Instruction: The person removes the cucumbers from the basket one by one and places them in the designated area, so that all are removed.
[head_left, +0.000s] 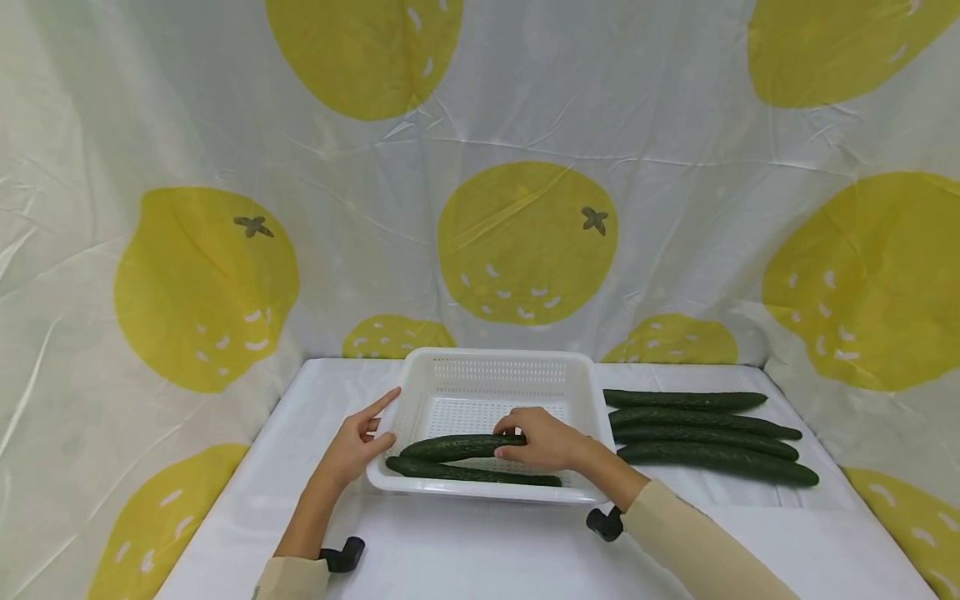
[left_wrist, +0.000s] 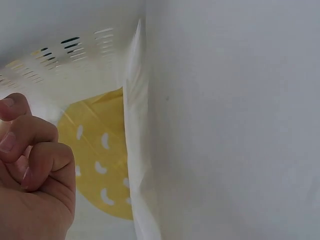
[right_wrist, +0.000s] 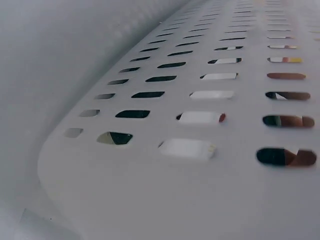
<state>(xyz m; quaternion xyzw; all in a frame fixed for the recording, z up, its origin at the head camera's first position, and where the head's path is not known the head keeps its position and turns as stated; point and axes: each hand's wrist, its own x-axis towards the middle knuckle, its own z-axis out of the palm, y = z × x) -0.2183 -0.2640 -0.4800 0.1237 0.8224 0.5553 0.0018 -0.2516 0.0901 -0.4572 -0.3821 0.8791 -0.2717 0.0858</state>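
Note:
A white plastic basket [head_left: 588,383] with slotted walls stands on the table. Inside it, along the near side, lie two dark green cucumbers. My right hand [head_left: 543,442] reaches over the near rim and holds the right end of the farther cucumber [head_left: 442,448] between thumb and fingers. The nearer cucumber [head_left: 472,473] lies beside it, close to the front wall. At the basket's left rim, my left hand [head_left: 352,446] touches with thumb and extended index finger; its other fingers [left_wrist: 50,157] are loosely bent. In the right wrist view the basket's slotted wall [right_wrist: 200,200] hides most of the right hand.
Several more cucumbers [head_left: 712,454] lie side by side on the table to the right of the basket. A white cloth covers the table [head_left: 450,550]. Behind and at both sides hangs a curtain [head_left: 675,250] printed with yellow fruit.

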